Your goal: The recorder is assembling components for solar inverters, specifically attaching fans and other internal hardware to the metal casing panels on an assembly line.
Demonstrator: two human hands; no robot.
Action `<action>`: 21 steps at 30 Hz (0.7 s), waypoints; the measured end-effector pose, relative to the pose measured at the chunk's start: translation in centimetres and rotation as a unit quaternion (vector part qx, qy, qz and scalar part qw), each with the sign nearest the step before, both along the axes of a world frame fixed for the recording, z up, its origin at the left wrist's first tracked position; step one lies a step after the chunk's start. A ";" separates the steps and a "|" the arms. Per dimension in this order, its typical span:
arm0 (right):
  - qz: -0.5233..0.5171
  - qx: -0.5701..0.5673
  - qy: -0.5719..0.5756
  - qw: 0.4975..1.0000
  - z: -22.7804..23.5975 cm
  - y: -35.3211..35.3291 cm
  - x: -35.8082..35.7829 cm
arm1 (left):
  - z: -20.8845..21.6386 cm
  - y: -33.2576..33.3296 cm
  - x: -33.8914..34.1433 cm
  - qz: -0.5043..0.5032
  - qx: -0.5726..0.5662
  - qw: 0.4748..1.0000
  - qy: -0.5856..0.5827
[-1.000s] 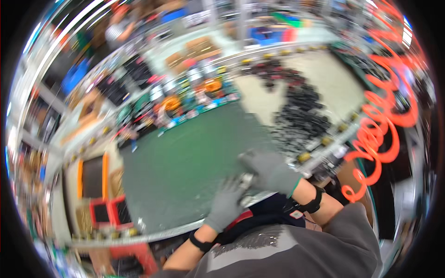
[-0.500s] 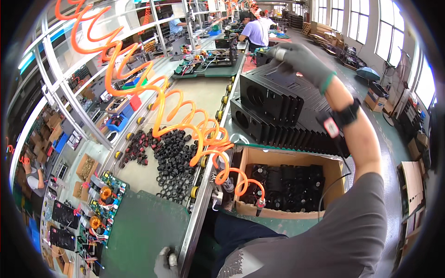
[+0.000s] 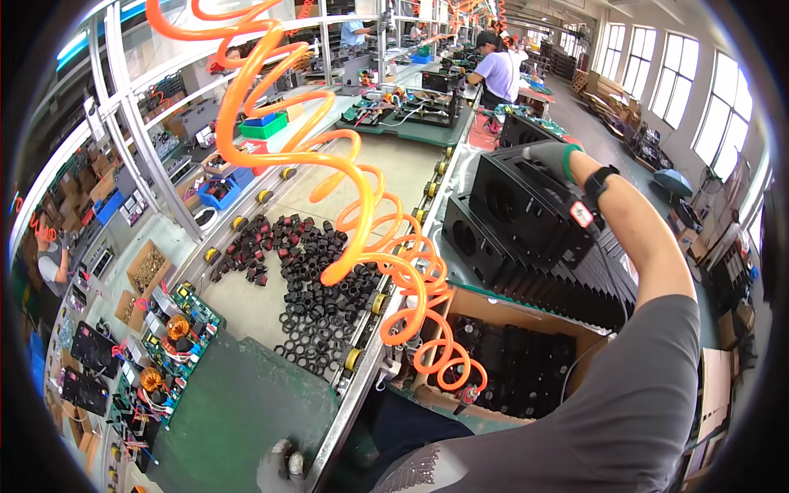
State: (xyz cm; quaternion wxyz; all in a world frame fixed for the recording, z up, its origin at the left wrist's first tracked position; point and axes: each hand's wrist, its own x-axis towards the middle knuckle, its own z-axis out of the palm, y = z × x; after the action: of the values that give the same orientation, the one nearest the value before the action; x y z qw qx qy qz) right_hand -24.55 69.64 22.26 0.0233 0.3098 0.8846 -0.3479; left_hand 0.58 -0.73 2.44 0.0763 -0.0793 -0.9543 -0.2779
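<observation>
My right hand (image 3: 549,156), in a grey glove with a green cuff, reaches to the far right. Its fingers are closed over the top edge of a black metal panel (image 3: 526,220) with a round opening. The panel stands at the front of a group of similar panels, above a long leaning row of black panels (image 3: 534,275). My left hand (image 3: 281,467), gloved with pale fingertips, lies low at the near edge of a green board (image 3: 246,394). Its visible fingers are slightly apart, with nothing seen in them; the lower edge cuts off the rest.
An orange coiled air hose (image 3: 353,197) hangs across the middle. Black plastic rings (image 3: 320,296) lie piled on the line. A cardboard box (image 3: 588,337) of black parts stands below the panels. Circuit boards (image 3: 168,345) sit at left; a co-worker (image 3: 499,74) stands farther along.
My right hand has come down from above the stack onto the panel, whose group now looks tilted. The view has swung slightly; my left hand stays at the board's near edge.
</observation>
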 end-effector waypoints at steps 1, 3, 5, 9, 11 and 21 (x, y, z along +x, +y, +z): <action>0.014 -0.002 -0.012 1.000 0.3 0.9 0.3 | 0.0 -0.3 -0.1 0.002 0.003 1.000 0.005; -0.001 -0.120 -0.036 0.992 0.2 2.7 2.0 | 0.0 -1.0 -0.3 0.010 -0.002 1.000 0.004; -0.011 -0.040 -0.088 0.995 -0.6 4.5 4.1 | 0.0 -1.3 -0.7 0.017 0.004 1.000 0.013; -0.104 -0.028 -0.053 0.993 -3.5 8.1 4.7 | -0.3 -1.2 -1.1 0.020 -0.031 0.999 0.015; -0.090 0.026 -0.026 0.995 -3.6 10.4 4.2 | -0.3 -0.9 -1.0 0.024 -0.040 0.999 0.014; -0.187 0.096 0.310 0.927 1.6 15.5 11.0 | 2.7 0.4 -1.1 0.014 -0.053 0.996 -0.070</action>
State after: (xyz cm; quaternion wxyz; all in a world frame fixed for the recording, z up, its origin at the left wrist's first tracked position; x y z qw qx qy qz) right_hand -13.57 85.10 23.90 -0.3471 0.3470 0.8031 -0.3377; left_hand -0.56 -0.36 5.11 0.0087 -0.0500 -0.9718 -0.2303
